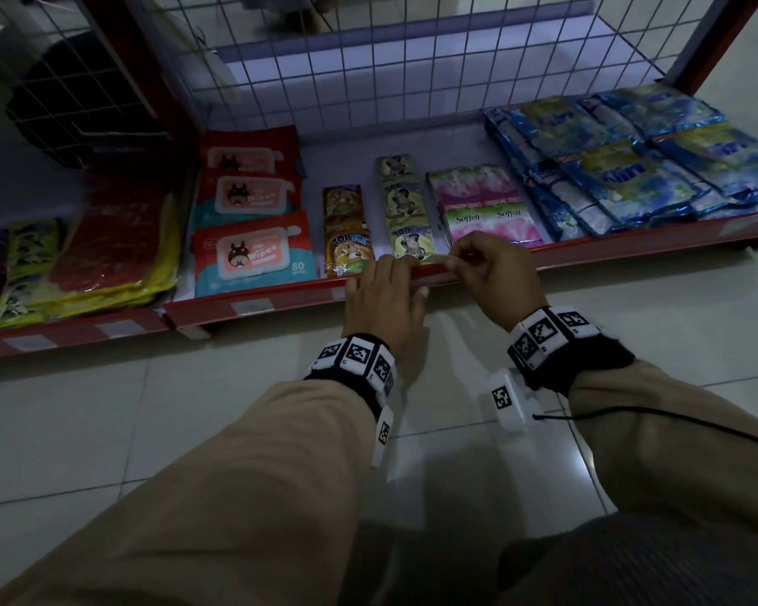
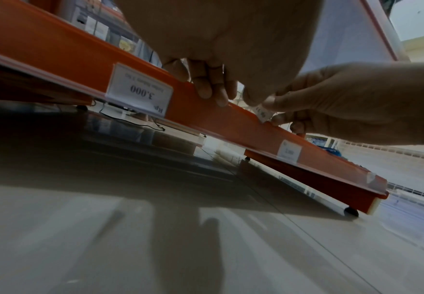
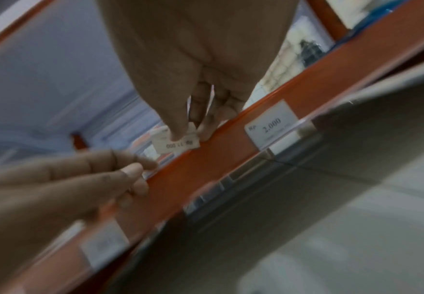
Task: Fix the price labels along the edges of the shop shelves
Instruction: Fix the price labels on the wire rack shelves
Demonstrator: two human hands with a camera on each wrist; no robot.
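Bottom shelf of a red-framed shop rack with wire-mesh back (image 1: 368,72); person crouched over pale tiled floor (image 1: 106,430), both arms in tan sleeves, marker bands on each wrist. Left hand (image 1: 381,295) laid over the red shelf edge strip (image 1: 289,295), fingers (image 2: 206,83) curled over its top lip and pressing on it, holding nothing loose. Right hand (image 1: 491,273) just beside it, thumb and forefinger pinching a small white price label (image 3: 177,144) reading "Rp 11.000", its lower edge touching the top of the strip; the other fingers are tucked in behind. From the head view the label is barely visible between the two hands, at the front of the Top Ice sachets. Already seated in the strip: a "3.000" label (image 2: 139,92) to the left of the left hand, and a "2.000" label (image 3: 271,124) to the right of the right hand. On the shelf, left to right: three stacked packs of wet wipes (image 1: 252,255), two rows of Top Ice sachets (image 1: 349,247), pink Soffell sachets (image 1: 491,220), blue Klin detergent sachets (image 1: 631,168). On the neighbouring shelf to the left, red and yellow flat packs (image 1: 114,255). Right wrist view is motion-blurred.
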